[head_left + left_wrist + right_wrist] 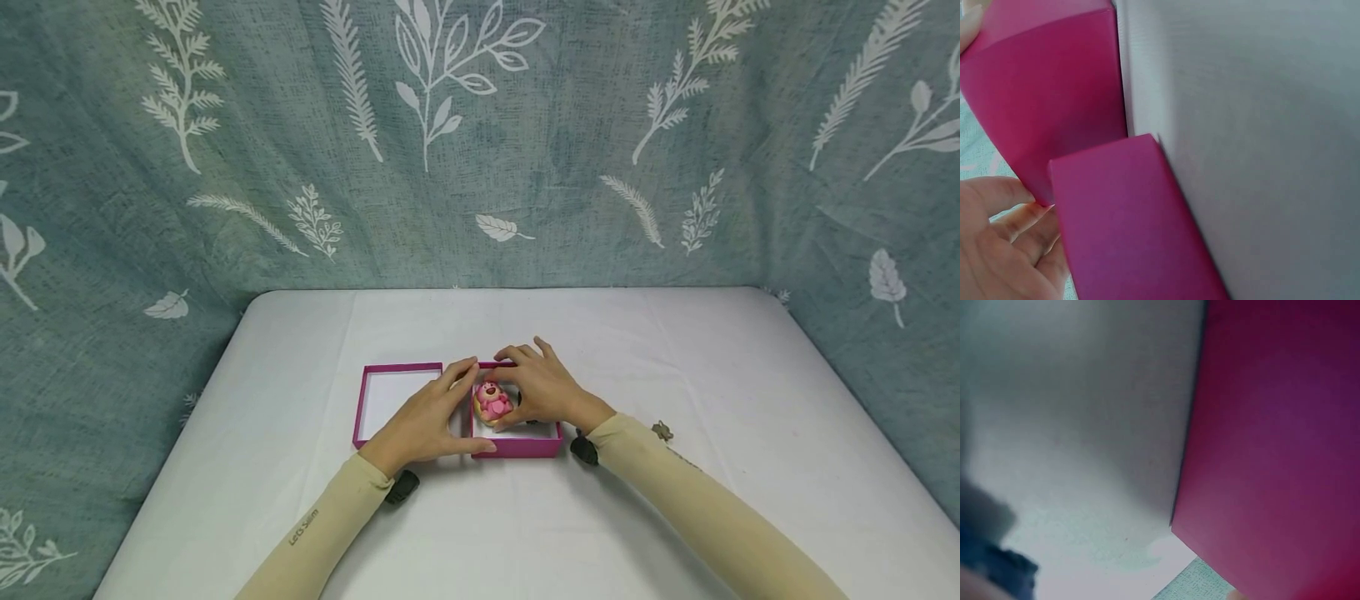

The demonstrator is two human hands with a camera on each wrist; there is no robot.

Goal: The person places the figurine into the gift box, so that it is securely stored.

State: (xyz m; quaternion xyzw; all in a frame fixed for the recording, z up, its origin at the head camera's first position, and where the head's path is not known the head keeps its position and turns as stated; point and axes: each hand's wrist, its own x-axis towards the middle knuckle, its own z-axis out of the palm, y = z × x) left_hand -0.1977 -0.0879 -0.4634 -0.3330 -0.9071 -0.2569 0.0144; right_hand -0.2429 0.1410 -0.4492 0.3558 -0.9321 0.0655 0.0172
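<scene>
A magenta box (517, 448) with a white inside stands near the middle of the table. My left hand (423, 421) grips its left side, thumb along the front wall and fingers by the back left corner. Inside the box is a pink bear figurine (492, 402) with a yellowish edge. My right hand (547, 387) reaches over the box and pinches the figurine between thumb and index finger. Something dark beneath the right hand is mostly hidden. In the left wrist view, the left fingers (1016, 231) touch a corner of the box (1054, 94).
Left of the box lies a matching magenta-rimmed tray (360, 406), white inside, partly covered by the left hand. A small brownish figure (662, 431) sits on the white-covered table (675, 350), beside the right forearm. A patterned green curtain (480, 208) hangs behind.
</scene>
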